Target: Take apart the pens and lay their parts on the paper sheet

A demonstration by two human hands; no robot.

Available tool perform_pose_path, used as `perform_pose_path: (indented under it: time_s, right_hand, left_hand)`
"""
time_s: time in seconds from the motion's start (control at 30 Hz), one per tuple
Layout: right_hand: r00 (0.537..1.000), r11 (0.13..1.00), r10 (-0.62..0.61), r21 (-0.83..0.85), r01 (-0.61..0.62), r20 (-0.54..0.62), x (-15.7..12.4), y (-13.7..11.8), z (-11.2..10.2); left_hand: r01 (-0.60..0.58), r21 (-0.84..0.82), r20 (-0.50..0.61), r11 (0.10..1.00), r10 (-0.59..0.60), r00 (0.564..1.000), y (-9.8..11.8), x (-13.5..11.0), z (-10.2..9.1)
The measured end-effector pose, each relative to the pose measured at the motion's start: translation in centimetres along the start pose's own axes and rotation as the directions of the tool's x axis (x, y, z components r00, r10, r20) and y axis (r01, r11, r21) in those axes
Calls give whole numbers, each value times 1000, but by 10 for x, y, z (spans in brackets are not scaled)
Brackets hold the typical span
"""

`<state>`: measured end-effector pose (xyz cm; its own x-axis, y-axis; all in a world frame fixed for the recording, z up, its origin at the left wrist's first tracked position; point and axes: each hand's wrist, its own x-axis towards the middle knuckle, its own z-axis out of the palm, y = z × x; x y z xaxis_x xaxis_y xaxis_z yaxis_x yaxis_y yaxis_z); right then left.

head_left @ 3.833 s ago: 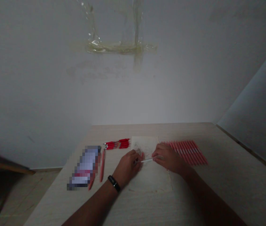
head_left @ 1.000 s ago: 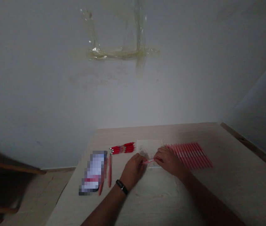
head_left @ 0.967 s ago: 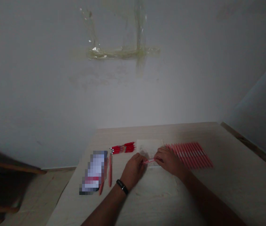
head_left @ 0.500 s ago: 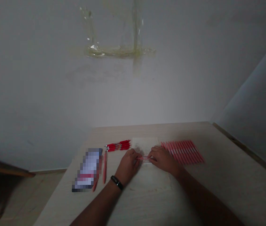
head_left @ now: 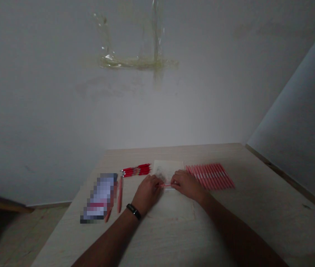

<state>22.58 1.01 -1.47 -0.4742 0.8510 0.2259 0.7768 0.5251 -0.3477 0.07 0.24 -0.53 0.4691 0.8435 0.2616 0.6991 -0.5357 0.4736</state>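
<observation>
My left hand [head_left: 147,191] and my right hand [head_left: 186,183] face each other over a pale sheet [head_left: 171,209] on the table. Between their closed fingertips lies a slim pink pen [head_left: 167,185], level and pointing sideways; the fingers cover both its ends. Just right of my right hand, a neat row of pink pens [head_left: 211,176] with pale middle bands lies side by side. Beyond my left hand is a small bundle of red pens [head_left: 136,171]. A single thicker pink pen [head_left: 120,194] lies farther left.
A pixelated phone-like object [head_left: 98,200] rests near the left edge of the wooden table [head_left: 157,244], with another pink pen [head_left: 108,213] partly beside it. Behind the table rises a grey wall [head_left: 207,100] with strips of clear tape [head_left: 135,64].
The view has shifted slightly, so everything sits a little farther left. Two thin pink lines showed between my hands before; now they appear as one. Both hands keep their hold.
</observation>
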Motion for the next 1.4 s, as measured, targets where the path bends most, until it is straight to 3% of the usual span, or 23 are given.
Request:
perform_pose_path:
  time_s: [0.47,0.73,1.17,1.4]
  right_hand:
    - [999,1000,-1,-29,0,-49,-6,8,-12]
    - [999,1000,6,-10,-6,-39,-5,5,-3]
    - [986,996,-23,76,36,-163,-7,15,-14]
    - [991,994,-67,83,77,-115,-10,14,-10]
  left_hand:
    - [92,47,16,995,-93,996,-3,-3,-2]
    - [166,22,-20,986,-166,986,-5,-5,0]
    - [139,-1,2,990,-139,990,0,-6,-3]
    - [155,4,8,988,-155,988,1,-7,-2]
